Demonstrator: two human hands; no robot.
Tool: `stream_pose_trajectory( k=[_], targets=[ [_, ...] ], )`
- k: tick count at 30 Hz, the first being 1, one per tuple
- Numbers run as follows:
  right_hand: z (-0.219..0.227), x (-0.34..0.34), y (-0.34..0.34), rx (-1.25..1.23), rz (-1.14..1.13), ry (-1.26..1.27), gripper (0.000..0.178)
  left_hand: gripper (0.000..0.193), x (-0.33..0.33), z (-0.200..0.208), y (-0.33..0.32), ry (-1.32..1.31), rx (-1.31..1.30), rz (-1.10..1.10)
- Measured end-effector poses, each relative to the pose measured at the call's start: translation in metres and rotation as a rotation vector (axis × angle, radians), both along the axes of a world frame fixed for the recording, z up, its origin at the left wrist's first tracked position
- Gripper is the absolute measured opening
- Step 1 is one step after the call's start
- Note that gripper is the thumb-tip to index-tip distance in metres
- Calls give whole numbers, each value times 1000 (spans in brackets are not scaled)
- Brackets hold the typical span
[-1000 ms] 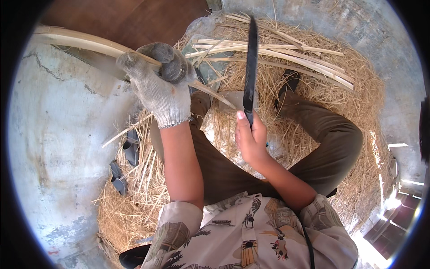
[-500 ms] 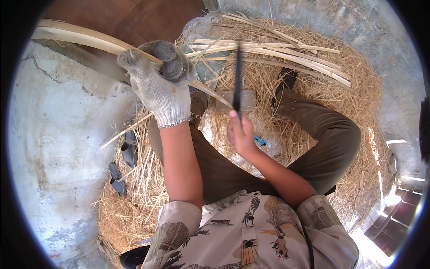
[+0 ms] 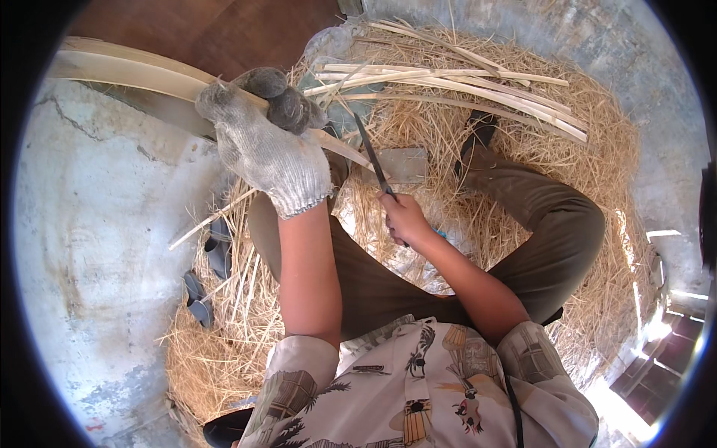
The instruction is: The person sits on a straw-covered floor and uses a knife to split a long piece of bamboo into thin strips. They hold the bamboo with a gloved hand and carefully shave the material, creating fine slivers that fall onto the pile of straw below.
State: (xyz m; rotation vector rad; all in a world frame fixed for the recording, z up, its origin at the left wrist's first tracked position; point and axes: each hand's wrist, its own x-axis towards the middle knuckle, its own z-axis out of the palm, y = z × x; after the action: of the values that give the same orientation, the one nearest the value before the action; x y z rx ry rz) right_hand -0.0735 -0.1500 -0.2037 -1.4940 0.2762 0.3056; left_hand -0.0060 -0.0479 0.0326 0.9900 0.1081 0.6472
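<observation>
My left hand (image 3: pixel 265 142), in a grey-white knitted glove with dark fingertips, is closed round a long pale bamboo strip (image 3: pixel 127 72). The strip runs from the far left through the glove, and its narrow end (image 3: pixel 345 149) comes out on the right. In my bare right hand (image 3: pixel 407 219) is the handle of a knife (image 3: pixel 370 153) with a long dark blade. The blade points up and to the left, close beside the strip's narrow end; whether they touch I cannot tell. A flat block (image 3: pixel 403 165) lies beyond my right hand, between my feet.
Several split strips (image 3: pixel 463 86) lie on the shavings (image 3: pixel 582 179) at the far side. A pair of dark slippers (image 3: pixel 197 299) sits by the worn wall (image 3: pixel 89 224) on the left. A small blue object (image 3: pixel 441 234) is partly hidden behind my right hand.
The knife blade has swung from upright to leaning left, nearer my gloved hand. My right hand has shifted slightly down and turned. My left wrist has moved a little to the right.
</observation>
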Motion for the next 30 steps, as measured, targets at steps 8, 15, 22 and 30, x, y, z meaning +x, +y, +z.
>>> stream_pose_trajectory(
  k=[8, 15, 22, 30],
  targets=[
    [60, -8, -4, 98, -151, -270, 35, 39, 3, -4, -4, -88, 343, 279],
    [-15, 0, -22, 39, -34, 423, 31, 44, 12, -9, 6, -134, 143, 96],
    [14, -5, -1, 151, -298, -221, 30, 59, 7, -7, 19, -109, -111, -351],
    [-13, -7, -3, 299, -235, 296, 27, 62, 10, -6, 29, -131, -46, -312]
  ],
)
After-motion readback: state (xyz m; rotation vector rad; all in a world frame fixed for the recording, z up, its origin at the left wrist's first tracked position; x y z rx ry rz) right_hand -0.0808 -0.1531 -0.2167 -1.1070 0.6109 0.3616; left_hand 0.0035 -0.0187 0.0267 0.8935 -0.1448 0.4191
